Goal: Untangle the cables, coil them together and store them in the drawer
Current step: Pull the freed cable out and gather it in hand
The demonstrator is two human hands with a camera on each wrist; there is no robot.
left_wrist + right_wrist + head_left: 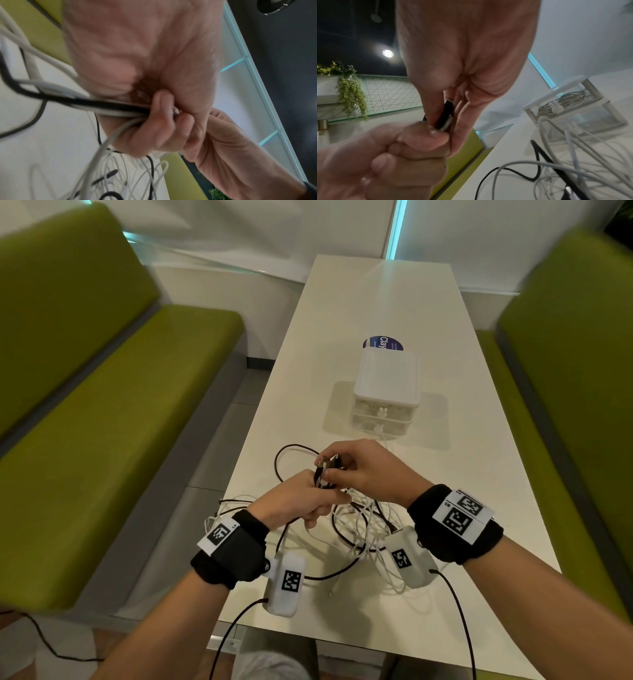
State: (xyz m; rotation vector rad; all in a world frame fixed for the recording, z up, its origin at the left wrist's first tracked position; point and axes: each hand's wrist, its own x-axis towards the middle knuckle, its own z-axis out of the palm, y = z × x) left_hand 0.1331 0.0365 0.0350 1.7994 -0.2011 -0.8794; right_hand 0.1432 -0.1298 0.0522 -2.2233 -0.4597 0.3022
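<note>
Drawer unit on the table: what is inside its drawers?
The right wrist view shows a coiled dark and tan cable inside the upper drawer of the drawer unit. The lower drawer looks clear-walled, with nothing distinct visible; its back is hidden.

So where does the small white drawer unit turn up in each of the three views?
Head: the drawer unit stands mid-table, just beyond both hands, centre of frame.
Left wrist: not in it; the left hand and cables fill the picture.
Right wrist: right edge, mid-height, coiled cable visible inside.
Shared landmark: the black plug ends that both hands pinch, also seen in the right wrist view.
</note>
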